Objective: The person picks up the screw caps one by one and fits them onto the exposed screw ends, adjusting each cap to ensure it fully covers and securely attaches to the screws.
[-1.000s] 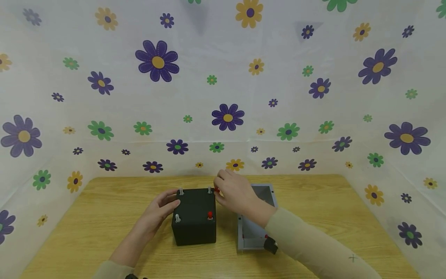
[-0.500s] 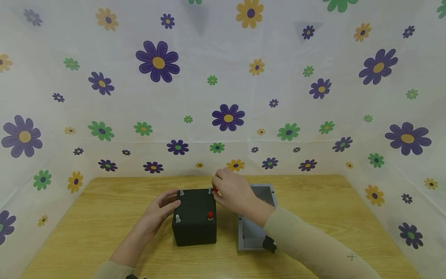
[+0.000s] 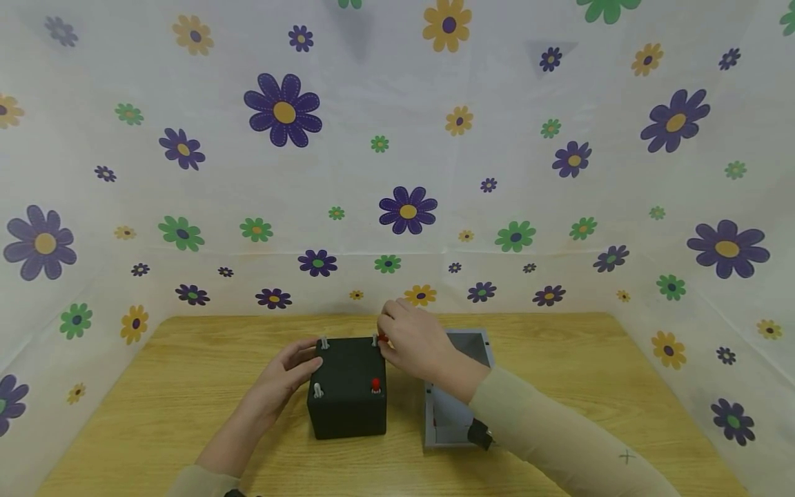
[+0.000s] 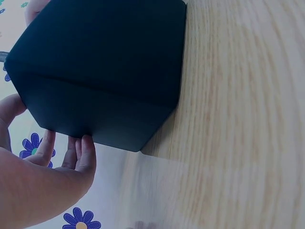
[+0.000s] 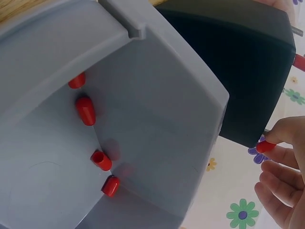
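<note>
A black box (image 3: 350, 369) sits on the wooden table, with a metal post at each top corner, like toggle switch levers. The near right one wears a red cap (image 3: 375, 385); both left posts (image 3: 318, 391) are bare metal. My left hand (image 3: 282, 373) steadies the box at its far left corner, thumb over the top edge and fingertips on the side. At the far right post, my right hand (image 3: 416, 345) pinches another red cap (image 5: 265, 146) between thumb and forefinger. The cap is right at the post's tip; its far side is hidden by my fingers.
A grey plastic bin (image 3: 428, 421) stands right of the box, partly under my right forearm. Several loose red caps (image 5: 86, 110) lie along its inner bottom edge. Behind the table (image 3: 546, 386) hangs a white curtain (image 3: 348, 172) printed with flowers.
Over the last second my right hand has shifted slightly left with the red cap, toward the far right post. The left hand and the box stay in place.
</note>
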`<state>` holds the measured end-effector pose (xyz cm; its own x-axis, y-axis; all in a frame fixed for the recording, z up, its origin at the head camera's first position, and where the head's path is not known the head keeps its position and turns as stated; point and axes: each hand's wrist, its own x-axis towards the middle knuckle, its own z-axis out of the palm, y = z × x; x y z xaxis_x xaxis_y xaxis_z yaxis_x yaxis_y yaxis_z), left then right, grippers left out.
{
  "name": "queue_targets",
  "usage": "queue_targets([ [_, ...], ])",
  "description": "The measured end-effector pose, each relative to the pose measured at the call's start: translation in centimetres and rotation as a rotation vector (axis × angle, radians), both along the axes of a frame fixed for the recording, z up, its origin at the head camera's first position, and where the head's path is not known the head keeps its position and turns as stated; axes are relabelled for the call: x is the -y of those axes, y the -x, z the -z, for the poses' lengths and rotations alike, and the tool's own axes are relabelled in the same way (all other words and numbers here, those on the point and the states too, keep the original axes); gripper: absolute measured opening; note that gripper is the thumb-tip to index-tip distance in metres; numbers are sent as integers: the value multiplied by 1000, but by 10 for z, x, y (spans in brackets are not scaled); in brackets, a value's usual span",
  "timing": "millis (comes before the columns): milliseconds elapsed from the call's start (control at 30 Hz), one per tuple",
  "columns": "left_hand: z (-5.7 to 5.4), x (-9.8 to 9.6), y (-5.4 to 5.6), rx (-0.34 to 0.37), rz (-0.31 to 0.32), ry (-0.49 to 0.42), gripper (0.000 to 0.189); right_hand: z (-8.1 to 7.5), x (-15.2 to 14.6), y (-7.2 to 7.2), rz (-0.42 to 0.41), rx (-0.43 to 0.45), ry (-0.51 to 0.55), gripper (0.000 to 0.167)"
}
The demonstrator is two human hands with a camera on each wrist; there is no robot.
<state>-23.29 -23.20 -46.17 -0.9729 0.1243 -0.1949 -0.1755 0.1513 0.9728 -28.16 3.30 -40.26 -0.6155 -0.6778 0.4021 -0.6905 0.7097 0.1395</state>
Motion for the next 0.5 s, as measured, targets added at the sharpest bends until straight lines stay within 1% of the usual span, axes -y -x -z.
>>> queue_targets([
  [500, -2, -1, -1, 4, -5, 3, 61, -2, 1, 1, -28, 0, 16, 16],
])
